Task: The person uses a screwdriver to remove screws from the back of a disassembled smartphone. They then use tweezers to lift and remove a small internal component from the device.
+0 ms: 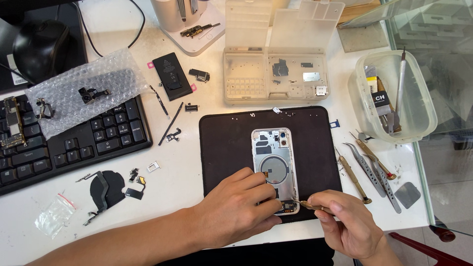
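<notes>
Opened phone housing [275, 170] lies on the black mat [221, 143] near the bench's front edge. Left hand [236, 209] presses fingers on its lower end, steadying it; right hand [347, 224] pinches brass tweezers [308, 203], tips at the bottom corner
</notes>
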